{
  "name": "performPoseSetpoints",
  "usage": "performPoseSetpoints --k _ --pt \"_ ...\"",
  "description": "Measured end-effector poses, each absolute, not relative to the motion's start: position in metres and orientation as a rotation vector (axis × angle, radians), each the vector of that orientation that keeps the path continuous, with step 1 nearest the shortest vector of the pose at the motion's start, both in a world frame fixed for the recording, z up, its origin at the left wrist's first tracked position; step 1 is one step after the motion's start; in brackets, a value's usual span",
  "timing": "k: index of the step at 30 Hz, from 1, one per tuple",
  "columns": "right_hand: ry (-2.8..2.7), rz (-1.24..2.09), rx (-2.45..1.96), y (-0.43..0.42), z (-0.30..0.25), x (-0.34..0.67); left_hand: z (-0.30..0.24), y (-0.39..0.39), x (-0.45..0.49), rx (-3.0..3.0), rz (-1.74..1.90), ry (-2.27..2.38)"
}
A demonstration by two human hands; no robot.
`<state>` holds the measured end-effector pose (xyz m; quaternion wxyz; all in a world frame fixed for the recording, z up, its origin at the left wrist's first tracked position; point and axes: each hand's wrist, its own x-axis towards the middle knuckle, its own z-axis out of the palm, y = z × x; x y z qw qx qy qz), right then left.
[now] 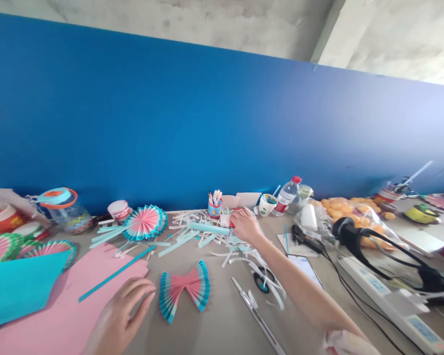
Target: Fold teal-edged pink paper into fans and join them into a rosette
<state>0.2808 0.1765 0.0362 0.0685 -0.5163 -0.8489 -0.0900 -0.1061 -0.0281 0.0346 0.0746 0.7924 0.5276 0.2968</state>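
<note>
My left hand (124, 310) hovers at the front over the edge of a pink paper sheet (55, 320), fingers curved, thumb apart, nothing between them. Just right of it lies a pleated paper bow (185, 290), pink in the middle with blue edges. My right hand (245, 225) reaches to the back among white and pale-blue paper strips (198, 231). Its fingers are bent down and closed beside a small red and white item; what they grip is partly hidden. A dark-blue strip (116, 273) crosses the pink sheet.
A utility knife (257, 315) and scissors (262, 281) lie right of the bow. Behind stand a pen cup (215, 207), a paper cup (267, 204) and a bottle (287, 196). A power strip (395, 305) with cables is at right. A pleated rosette (146, 223) sits left.
</note>
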Motion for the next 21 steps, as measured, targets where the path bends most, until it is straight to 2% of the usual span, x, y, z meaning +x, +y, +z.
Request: performPoseSetpoints --k 8,16,21 --pt "-2.445 -0.213 -1.656 0.184 0.062 0.302 0.028 -0.03 -0.114 2.414 0.863 1.537" --pt "-2.426 0.216 -1.761 0.206 0.132 0.343 0.034 -0.027 -0.109 2.421 0.8 1.436" --pt "-2.372 0.364 -1.721 0.212 0.173 0.359 0.043 -0.027 -0.103 2.423 0.779 1.372"
